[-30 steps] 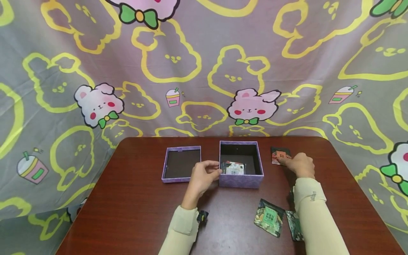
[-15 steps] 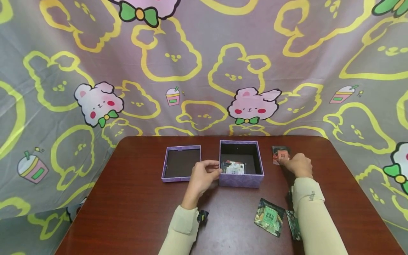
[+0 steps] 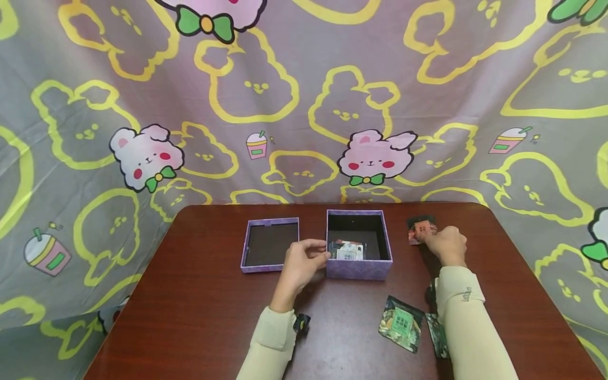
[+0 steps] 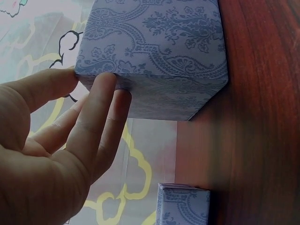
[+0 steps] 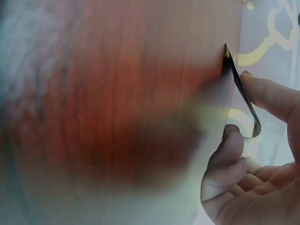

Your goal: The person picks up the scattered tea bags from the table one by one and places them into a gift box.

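My right hand [image 3: 446,247] pinches a small square pouch [image 3: 419,227] with an orange label and a reddish picture, right of the box. In the right wrist view the pouch [image 5: 240,86] appears edge-on and slightly bent, between thumb and curled fingers. An uncovered purple patterned box [image 3: 358,271] stands at the middle back, dark inside, with several small packets [image 3: 348,250] lying at its near left. My left hand [image 3: 301,264] touches the box's front left corner, fairly straight fingers [image 4: 91,124] against its outer wall.
Left of the box lies its shallow purple lid [image 3: 246,253], inner side up. A green-labelled pouch [image 3: 401,323] lies on the brown table [image 3: 199,316] nearer the front. Another dark green pouch [image 3: 437,336] is partly under the right sleeve. A patterned curtain [image 3: 304,105] hangs behind.
The orange-labelled pouch has shifted slightly to the right with my right hand's fingers on it, and its tilt has altered a little. My left hand and the box stay in place.
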`<state>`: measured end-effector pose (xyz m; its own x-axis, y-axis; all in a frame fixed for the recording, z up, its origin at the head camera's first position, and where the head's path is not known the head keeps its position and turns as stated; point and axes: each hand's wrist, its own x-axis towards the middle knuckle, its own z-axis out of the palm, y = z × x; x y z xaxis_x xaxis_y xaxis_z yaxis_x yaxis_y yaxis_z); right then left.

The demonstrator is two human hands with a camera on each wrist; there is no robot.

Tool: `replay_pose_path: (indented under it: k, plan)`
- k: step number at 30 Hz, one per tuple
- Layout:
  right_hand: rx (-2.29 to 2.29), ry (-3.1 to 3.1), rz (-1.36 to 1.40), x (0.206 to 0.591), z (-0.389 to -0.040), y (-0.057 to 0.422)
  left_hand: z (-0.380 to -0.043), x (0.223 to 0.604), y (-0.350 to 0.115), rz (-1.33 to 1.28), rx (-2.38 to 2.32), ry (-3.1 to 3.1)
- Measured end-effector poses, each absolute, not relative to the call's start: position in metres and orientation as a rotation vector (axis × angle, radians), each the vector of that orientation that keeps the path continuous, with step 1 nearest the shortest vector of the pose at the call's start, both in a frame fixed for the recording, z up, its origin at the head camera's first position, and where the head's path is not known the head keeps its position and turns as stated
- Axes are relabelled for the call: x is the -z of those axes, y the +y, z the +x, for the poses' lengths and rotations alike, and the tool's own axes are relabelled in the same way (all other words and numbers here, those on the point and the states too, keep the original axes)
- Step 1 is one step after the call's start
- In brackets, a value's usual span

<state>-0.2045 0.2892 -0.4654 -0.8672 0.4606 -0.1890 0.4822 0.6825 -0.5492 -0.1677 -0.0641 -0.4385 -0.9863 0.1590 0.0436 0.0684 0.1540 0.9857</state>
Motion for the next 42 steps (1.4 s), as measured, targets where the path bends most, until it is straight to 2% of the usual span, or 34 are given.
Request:
replay_pose_path:
  k: [11,16,30,42]
  plan:
    - [1.147,2.815,0.808,0.458,-0.202,0.296,-0.169,0.441,-0.065,0.231,-1.962,2.348]
    - [1.276,2.76,0.725,0.453,-0.198,0.299,-0.169,0.44,-0.065,0.227,-1.967,2.346]
    - [1.24,2.832,0.547,0.449,-0.191,0.305,-0.167,0.44,-0.065,0.216,-1.982,2.322]
    - [1.519,2.717,0.61,0.427,-0.192,0.304,-0.167,0.44,-0.065,0.21,-1.993,2.302]
